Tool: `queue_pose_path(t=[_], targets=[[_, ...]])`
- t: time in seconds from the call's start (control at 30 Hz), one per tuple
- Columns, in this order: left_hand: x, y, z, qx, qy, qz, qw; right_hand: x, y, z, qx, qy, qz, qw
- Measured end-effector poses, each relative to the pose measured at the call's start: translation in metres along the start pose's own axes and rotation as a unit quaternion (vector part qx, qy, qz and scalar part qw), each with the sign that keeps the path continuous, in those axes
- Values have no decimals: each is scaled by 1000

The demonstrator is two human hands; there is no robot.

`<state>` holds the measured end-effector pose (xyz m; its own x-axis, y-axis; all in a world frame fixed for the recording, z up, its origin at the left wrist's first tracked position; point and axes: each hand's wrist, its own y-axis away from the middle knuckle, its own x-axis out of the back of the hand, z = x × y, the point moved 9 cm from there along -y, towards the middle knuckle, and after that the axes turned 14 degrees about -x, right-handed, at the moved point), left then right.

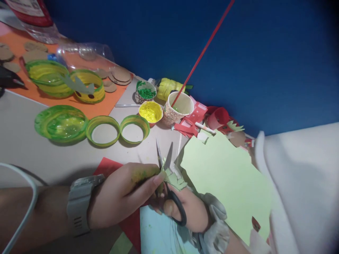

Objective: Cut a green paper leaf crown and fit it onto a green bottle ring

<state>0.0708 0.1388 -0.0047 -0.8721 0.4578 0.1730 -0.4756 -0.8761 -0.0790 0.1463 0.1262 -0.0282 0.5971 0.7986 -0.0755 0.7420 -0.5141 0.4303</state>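
My left hand [124, 195], paint-stained and wearing a grey watch [82, 201], pinches a small zigzag-cut piece of light green paper [176, 180] between thumb and fingers. Partly behind it, my right hand [193, 208] has its fingers in the black handles of a pair of scissors [179, 211]. The scissor blades are spread and point away from me, with the paper beside them. A large sheet of light green paper [225, 176] with jagged cut edges lies just to the right. Some of my right fingers are hidden by the left hand and the handles.
Green-and-yellow painted plastic rings [102, 130] stand at the left. Cups of green paint [145, 92] and yellow paint [150, 112] sit near a paper cup [176, 113] holding a red stick. Red paper scraps [188, 125] lie beyond. A blue wall [251, 63] borders the table.
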Motion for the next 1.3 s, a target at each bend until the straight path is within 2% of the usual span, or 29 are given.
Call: queue_pose_path(t=[0.07, 0.37, 0.7, 0.9, 1.07, 1.3], targets=[[0, 0, 1, -3, 11, 2, 1000, 0, 0, 3, -9, -2, -2, 1000], [2, 0, 1, -19, 12, 21, 1000, 2, 3, -5, 27, -33, 3, 999], [1, -1, 4, -39, 46, 24, 998, 3, 2, 5, -7, -44, 7, 999], [0, -2, 6, -51, 68, 29, 996, 5, 5, 19, -55, 12, 24, 998], [4, 0, 6, -52, 79, 70, 993, 10, 6, 12, -15, 17, 65, 998], [7, 2, 7, -59, 100, 94, 989, 3, -1, 1, 15, 25, 26, 999]])
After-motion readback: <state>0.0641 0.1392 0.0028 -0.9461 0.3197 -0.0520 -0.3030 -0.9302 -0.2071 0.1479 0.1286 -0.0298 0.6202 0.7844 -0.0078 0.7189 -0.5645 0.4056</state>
